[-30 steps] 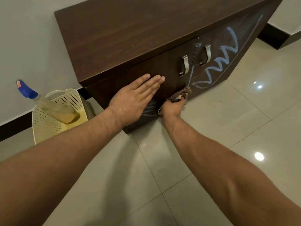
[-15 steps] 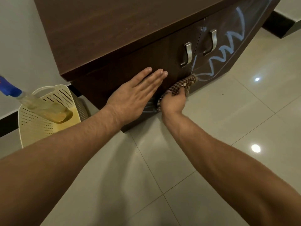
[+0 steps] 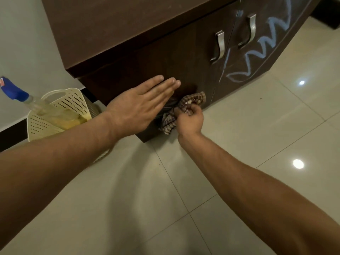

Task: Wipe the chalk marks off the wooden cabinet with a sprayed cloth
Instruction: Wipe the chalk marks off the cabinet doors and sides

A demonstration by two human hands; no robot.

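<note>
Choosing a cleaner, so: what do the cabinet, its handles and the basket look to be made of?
Cabinet: dark wood or wood-look laminate, faint grain, slight sheen. Handles: likely brushed metal, silvery with soft highlights. Basket: cream plastic, moulded with rows of holes.

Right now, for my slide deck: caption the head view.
Right hand holds a checked cloth against the cabinet door, left hand flat beside it; chalk zigzag on the other door.

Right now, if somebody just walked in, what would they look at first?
The big pale-blue chalk zigzag scribbled on the right door of the dark wooden cabinet jumps out first. Then the right hand gripping a checked cloth low on the left door, the left hand flat beside it.
</note>
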